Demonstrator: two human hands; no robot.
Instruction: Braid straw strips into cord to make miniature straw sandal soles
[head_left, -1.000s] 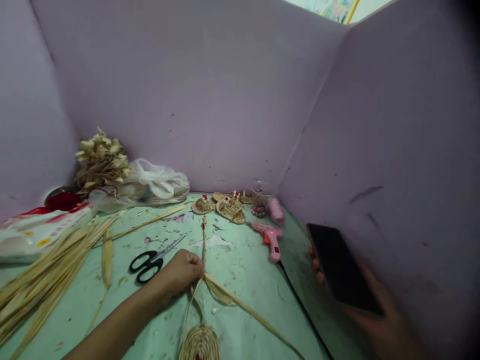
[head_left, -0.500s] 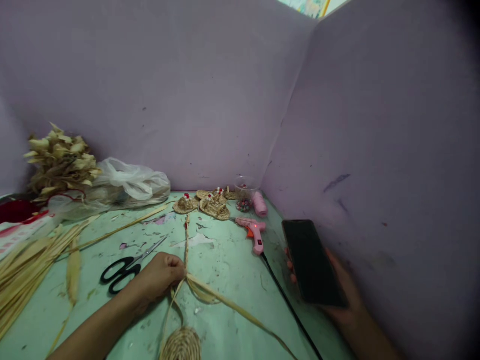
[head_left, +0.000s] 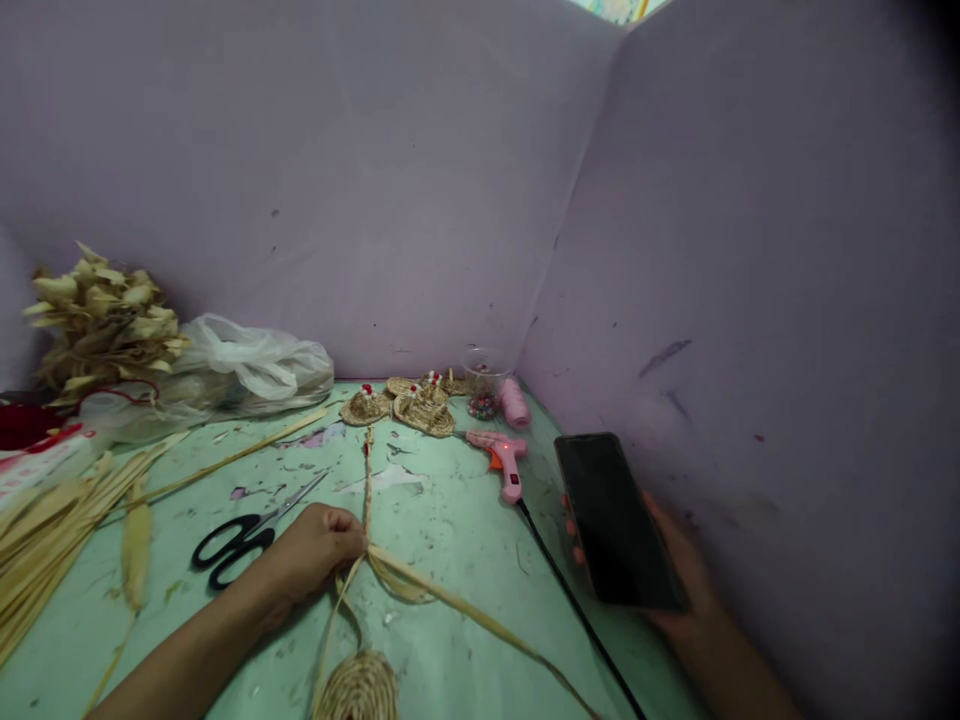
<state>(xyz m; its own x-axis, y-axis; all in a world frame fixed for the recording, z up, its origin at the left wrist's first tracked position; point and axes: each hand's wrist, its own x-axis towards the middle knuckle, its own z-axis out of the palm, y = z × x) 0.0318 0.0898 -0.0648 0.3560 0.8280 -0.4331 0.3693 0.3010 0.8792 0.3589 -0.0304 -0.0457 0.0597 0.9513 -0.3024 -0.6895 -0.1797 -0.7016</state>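
Note:
My left hand (head_left: 326, 545) is closed on a thin braid (head_left: 367, 485) of dried plant strips, pinching it where the loose strands (head_left: 465, 605) spread out. The braid runs away from me along the green table. Below the hand lies a woven oval piece (head_left: 360, 688), cut off by the bottom edge. Scissors (head_left: 247, 535) with black handles rest just left of this hand. On the right, my right hand (head_left: 679, 570) is wrapped round a smartphone (head_left: 619, 520) with a dark screen, held above the table. A pink glue gun (head_left: 504, 460) lies between the hands, its red light lit.
Woven slippers (head_left: 421, 408) with red and white beads sit by the back wall, near a clear cup of beads (head_left: 482, 400) and a pink thread spool (head_left: 514, 402). Dried strips (head_left: 67, 540), a husk bunch (head_left: 105, 320) and a plastic bag (head_left: 255, 365) fill the left. A black cord (head_left: 574, 600) crosses the right.
The whole view has shifted slightly, so everything appears a little further left. Both hands keep their holds on the braid and the smartphone.

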